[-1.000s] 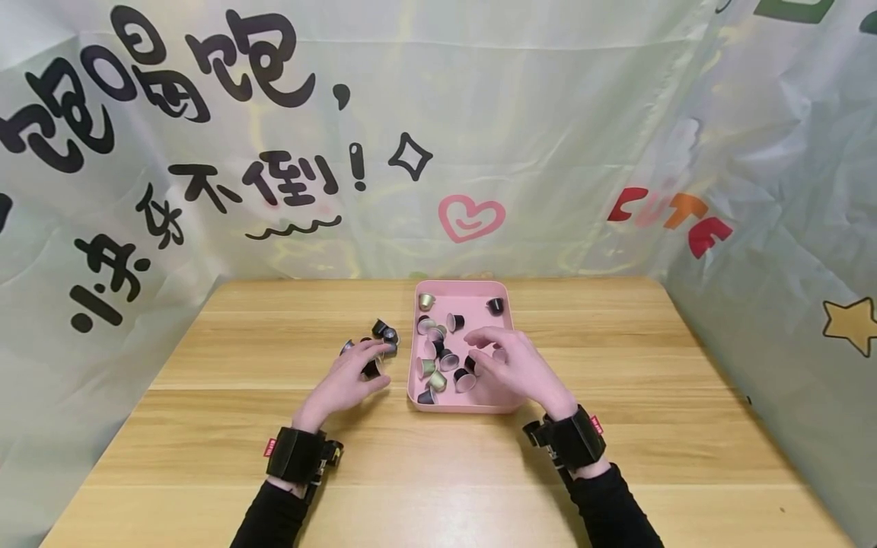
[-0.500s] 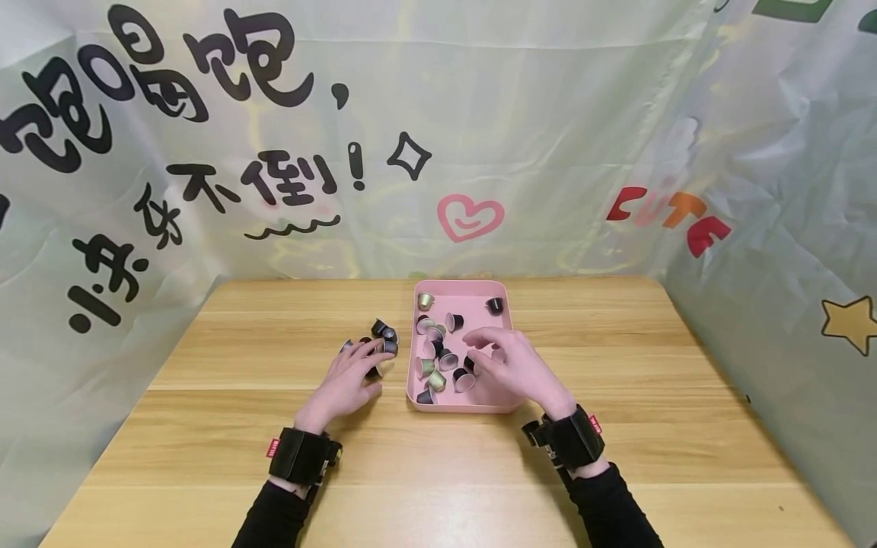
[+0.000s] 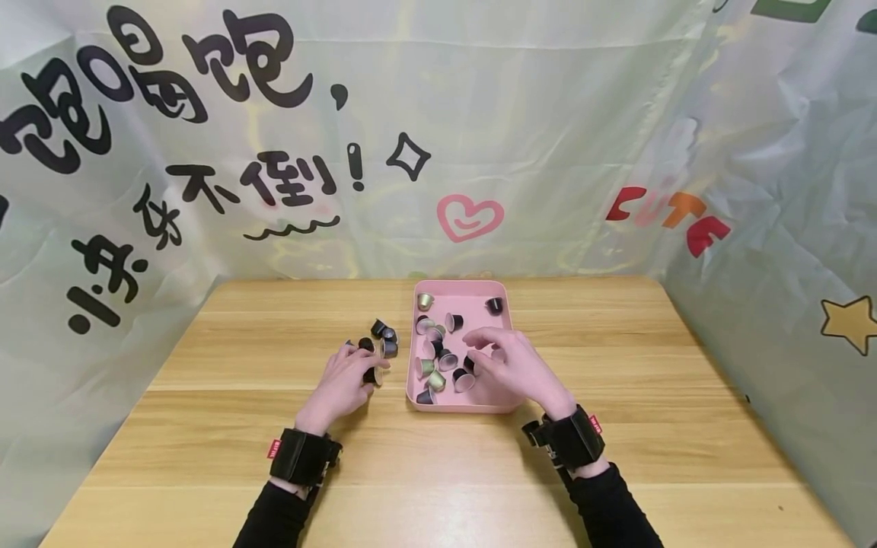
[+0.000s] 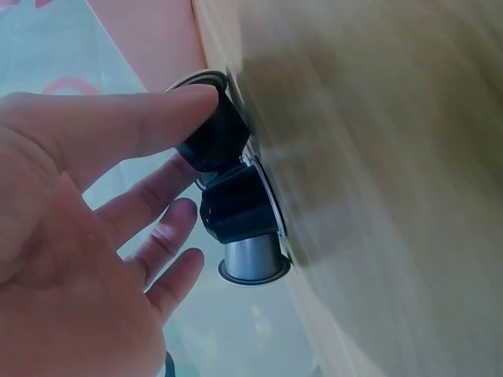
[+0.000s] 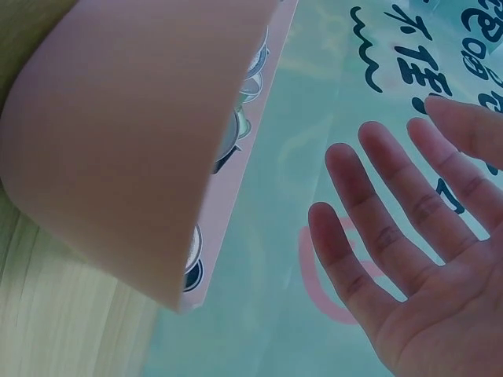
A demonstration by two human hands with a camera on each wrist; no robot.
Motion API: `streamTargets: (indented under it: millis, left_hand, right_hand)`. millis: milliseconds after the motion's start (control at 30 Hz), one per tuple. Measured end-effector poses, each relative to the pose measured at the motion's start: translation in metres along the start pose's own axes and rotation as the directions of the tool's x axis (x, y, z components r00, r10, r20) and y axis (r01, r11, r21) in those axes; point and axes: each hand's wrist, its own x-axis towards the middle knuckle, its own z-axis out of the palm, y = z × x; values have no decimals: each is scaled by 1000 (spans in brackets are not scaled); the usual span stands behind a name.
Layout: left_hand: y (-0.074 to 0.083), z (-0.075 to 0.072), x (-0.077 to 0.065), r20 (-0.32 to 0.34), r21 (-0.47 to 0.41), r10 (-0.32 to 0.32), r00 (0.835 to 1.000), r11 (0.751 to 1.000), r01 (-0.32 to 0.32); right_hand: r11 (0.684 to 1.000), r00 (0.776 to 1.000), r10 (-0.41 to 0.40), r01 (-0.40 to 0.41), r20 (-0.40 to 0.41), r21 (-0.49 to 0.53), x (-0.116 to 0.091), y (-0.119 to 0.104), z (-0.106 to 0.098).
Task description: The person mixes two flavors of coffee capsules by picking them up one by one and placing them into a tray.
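My left hand is left of the pink tray, among several coffee capsules on the table. Its thumb and index finger pinch a black coffee capsule; the index finger is mostly hidden behind it in the left wrist view. Another black capsule lies rim-down right beside it, with a grey capsule behind. The other fingers are spread loosely. Over the tray's right side hovers my right hand, fingers relaxed and apart, holding nothing. It partly covers a few capsules there.
Inside the tray, capsules crowd the left side, among them a green one; a black capsule lies at the back right and a gold one at the back left. A printed cloth hangs behind the wooden table.
My left hand has drawn back slightly to the left, and its index finger has come down to the black capsule, uncovering capsules behind. The right hand has stayed in place.
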Motion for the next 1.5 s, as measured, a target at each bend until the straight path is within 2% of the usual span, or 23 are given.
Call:
streamTargets:
  millis: [267,433,633,833,1033,1233,1333,1500]
  left_hand:
    - [0,2,0,-35,15,-19,999,1000,20]
    - [0,1,1,-52,-16,-30,998,999,29]
    - [3,2,5,-89,-94,-39,995,995,30]
    - [17,-3,12,-131,-248,-40,991,969,6]
    - [42,-4,27,-100,-381,-43,994,924,1]
    - [62,6,48,-70,-452,-41,997,892,5]
    - [69,12,59,-65,-458,-48,997,889,13]
    - [75,19,72,-70,-428,-78,994,903,41]
  right_hand:
    - [1000,1000,-6,5,2,6,0,2,0]
    - [1000,1000,-5,5,-3,15,0,5,0]
    - [998,1000,16,-15,-11,66,1,10,-4]
    - [997,999,24,-20,-48,74,-1,16,-10]
    - [997,997,28,-23,-75,67,-2,21,-14]
    - [998,996,31,-26,-87,55,-2,23,-15]
    - [998,994,29,-23,-104,53,-3,24,-16]
    - [999,992,26,-20,-120,49,-2,26,-17]
